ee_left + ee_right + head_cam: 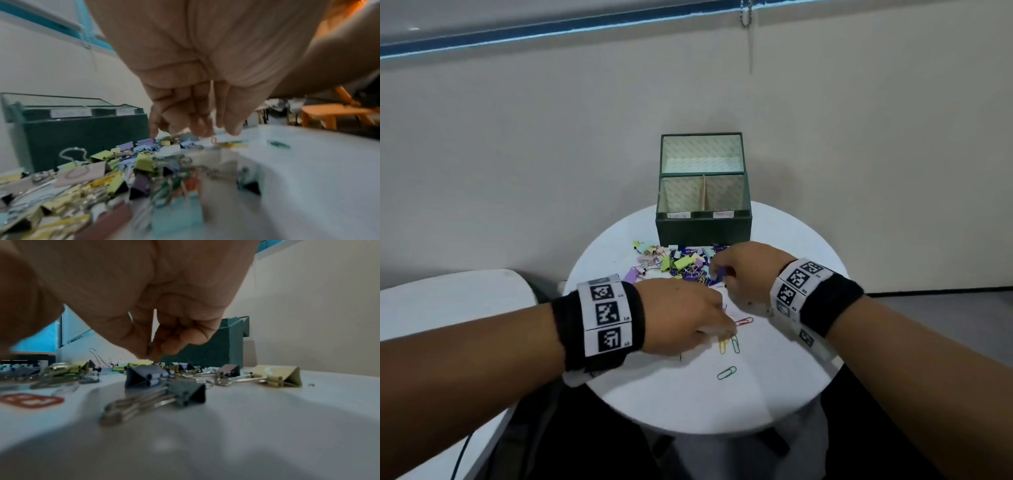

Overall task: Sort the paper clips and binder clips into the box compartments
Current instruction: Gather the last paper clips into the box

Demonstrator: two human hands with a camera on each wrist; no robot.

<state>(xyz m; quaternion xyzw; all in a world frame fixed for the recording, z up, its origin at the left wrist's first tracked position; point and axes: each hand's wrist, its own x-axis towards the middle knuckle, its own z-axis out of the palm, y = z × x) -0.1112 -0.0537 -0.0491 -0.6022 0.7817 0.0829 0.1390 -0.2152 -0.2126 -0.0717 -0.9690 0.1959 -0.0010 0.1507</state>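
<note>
A dark green box (703, 228) with two labelled front compartments and one rear compartment stands at the back of the round white table (774, 394). A mixed pile of coloured binder clips (674, 262) lies in front of it. Loose red (743, 321), yellow (723, 345) and green (726, 372) paper clips lie nearer me. My left hand (727, 330) reaches down with straight fingers (203, 129) onto the table by these paper clips. My right hand (717, 270) is curled at the pile's right edge, thumb and fingers (164, 345) pinching a clip there.
In the right wrist view, purple (144, 375), grey-green (185, 393) and yellow (279, 374) binder clips lie under my right hand, and a red sticker (30, 400) sits on the tabletop. A second white table (448, 301) stands to the left. A wall rises behind the box.
</note>
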